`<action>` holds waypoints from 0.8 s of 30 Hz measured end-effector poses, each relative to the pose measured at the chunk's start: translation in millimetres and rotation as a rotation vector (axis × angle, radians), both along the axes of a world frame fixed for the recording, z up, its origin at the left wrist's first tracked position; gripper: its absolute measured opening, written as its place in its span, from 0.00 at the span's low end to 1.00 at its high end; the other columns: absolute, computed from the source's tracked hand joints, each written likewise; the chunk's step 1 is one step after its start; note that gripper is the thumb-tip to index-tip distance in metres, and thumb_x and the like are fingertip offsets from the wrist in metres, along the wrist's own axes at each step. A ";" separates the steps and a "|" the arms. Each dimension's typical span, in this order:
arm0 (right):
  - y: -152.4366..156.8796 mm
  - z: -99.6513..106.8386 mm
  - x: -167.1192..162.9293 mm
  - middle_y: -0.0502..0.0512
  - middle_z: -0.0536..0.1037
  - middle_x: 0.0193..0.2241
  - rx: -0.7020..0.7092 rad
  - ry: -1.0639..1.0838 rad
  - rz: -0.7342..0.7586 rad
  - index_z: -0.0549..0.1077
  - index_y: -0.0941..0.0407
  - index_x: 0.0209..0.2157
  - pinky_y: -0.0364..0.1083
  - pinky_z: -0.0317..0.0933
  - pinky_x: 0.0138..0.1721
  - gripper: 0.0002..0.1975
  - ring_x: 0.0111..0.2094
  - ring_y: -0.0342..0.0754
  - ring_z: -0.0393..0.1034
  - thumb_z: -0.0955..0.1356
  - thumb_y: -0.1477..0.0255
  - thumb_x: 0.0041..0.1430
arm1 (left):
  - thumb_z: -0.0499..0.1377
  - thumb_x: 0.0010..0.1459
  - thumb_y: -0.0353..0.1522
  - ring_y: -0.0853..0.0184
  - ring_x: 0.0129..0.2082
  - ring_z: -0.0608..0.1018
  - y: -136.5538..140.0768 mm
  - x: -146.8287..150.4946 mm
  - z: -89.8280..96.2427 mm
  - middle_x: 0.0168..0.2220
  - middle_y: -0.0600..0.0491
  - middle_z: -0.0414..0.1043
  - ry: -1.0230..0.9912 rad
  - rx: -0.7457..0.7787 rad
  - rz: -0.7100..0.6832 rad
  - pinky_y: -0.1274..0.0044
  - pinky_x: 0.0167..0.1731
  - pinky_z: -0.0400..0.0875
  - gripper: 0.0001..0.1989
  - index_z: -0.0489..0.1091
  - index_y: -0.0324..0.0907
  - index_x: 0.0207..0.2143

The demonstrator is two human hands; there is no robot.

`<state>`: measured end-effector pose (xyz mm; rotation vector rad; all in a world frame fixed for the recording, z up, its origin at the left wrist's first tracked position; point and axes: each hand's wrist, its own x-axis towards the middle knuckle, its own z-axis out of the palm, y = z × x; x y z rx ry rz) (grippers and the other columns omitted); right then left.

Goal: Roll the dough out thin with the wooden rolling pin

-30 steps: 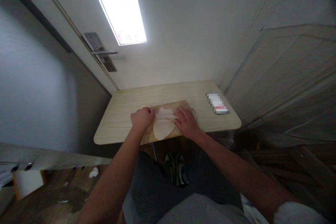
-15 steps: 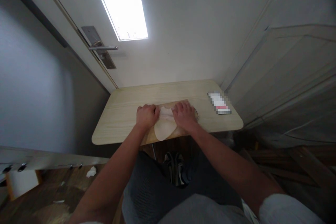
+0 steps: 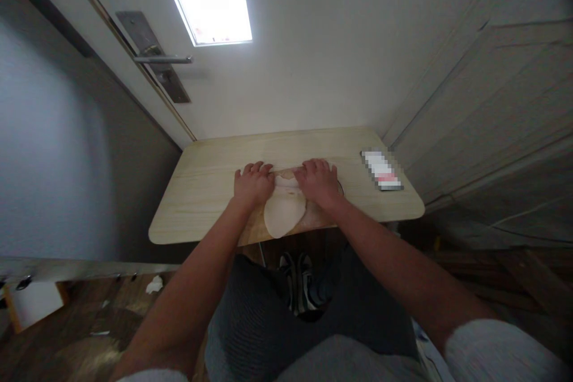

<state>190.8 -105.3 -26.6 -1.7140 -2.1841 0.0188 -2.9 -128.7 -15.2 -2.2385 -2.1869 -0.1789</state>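
2 hands [image 3: 319, 184] flank a pale sheet [image 3: 285, 216]; phone [image 3: 382, 171] pixelated, unreadable.

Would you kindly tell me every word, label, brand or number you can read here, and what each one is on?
There is no readable text.
Phone-like device: screen pixelated, unreadable.
Bright window: faint marks along its lower edge, too washed out to read.
Shoes: any marking is too small and dark to read.
Pale dough-like sheet and board: no lettering visible.
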 end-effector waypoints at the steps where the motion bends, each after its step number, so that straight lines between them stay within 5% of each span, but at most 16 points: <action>1: 3.1 -0.6 -0.4 0.65 0.75 0.50 0.011 0.008 -0.007 0.73 0.58 0.49 0.60 0.49 0.55 0.24 0.54 0.60 0.62 0.57 0.55 0.70 | 0.40 0.68 0.42 0.53 0.63 0.63 3.3 -0.9 -0.6 0.65 0.50 0.62 -0.002 -0.018 -0.003 0.54 0.58 0.58 0.25 0.63 0.52 0.62; 12: 36.4 -2.7 -2.8 0.64 0.79 0.42 0.137 0.049 -0.018 0.75 0.59 0.41 0.55 0.48 0.52 0.26 0.47 0.57 0.67 0.56 0.54 0.70 | 0.41 0.67 0.43 0.48 0.60 0.65 30.8 -3.7 1.2 0.64 0.46 0.63 -0.004 -0.143 -0.018 0.49 0.55 0.61 0.26 0.63 0.52 0.62; 18: 25.2 9.0 -3.8 0.63 0.79 0.40 0.127 0.001 0.070 0.76 0.58 0.39 0.55 0.46 0.53 0.28 0.46 0.56 0.67 0.54 0.54 0.71 | 0.40 0.67 0.43 0.47 0.60 0.66 30.2 -2.2 0.2 0.63 0.45 0.63 -0.021 -0.121 -0.007 0.48 0.53 0.63 0.26 0.64 0.51 0.61; 24: 10.2 10.4 -7.7 0.65 0.78 0.46 0.020 -0.048 -0.056 0.75 0.57 0.47 0.63 0.45 0.56 0.29 0.49 0.60 0.66 0.51 0.55 0.72 | 0.41 0.67 0.41 0.48 0.61 0.65 17.7 0.3 2.2 0.64 0.45 0.64 -0.048 -0.108 0.032 0.49 0.55 0.60 0.25 0.64 0.51 0.61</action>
